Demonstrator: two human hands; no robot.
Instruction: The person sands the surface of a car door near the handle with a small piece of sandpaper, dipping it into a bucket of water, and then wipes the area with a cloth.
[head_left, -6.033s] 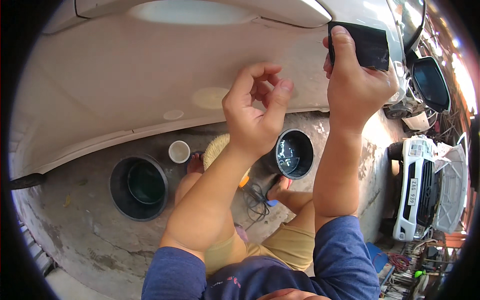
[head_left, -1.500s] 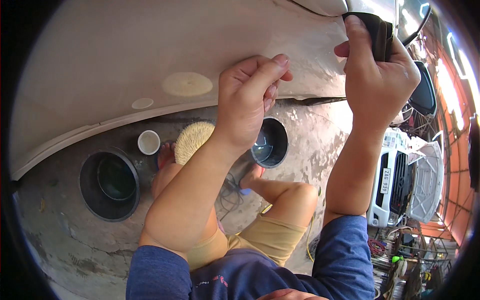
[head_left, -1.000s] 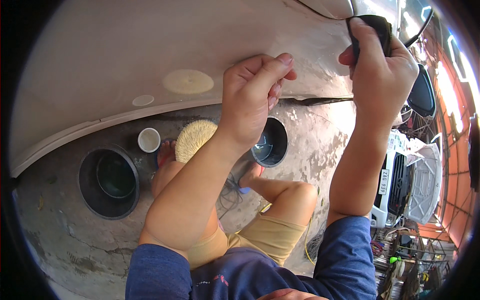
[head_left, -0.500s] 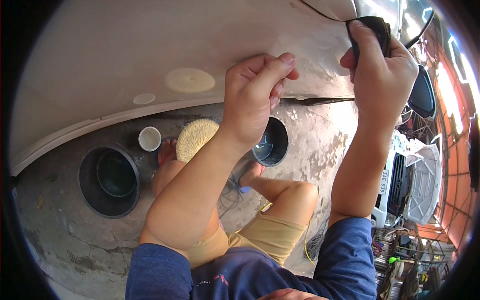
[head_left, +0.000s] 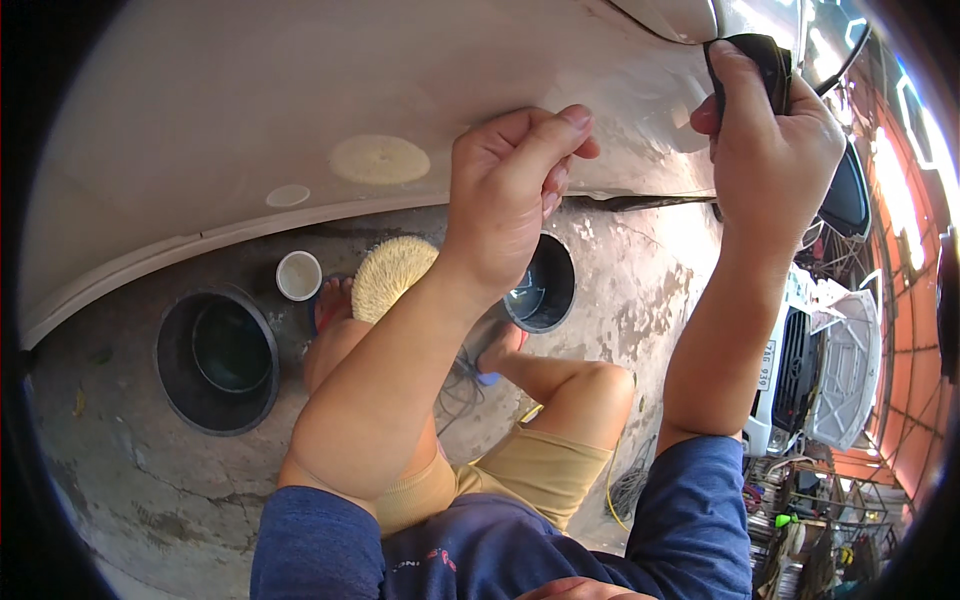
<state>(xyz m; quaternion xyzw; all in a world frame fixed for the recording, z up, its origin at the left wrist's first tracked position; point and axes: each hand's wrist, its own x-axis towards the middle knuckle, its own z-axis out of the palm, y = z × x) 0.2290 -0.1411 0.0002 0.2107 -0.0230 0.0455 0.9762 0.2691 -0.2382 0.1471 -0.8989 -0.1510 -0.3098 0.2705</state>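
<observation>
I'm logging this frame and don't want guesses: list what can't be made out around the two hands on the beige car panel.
- Head view: the black block in the right hand is mostly covered by its fingers, so its kind is unclear.
- Whether the left hand pinches anything is hidden by its curled fingers.
- The contents of the small dark round bucket are partly blocked by the left wrist.
</observation>
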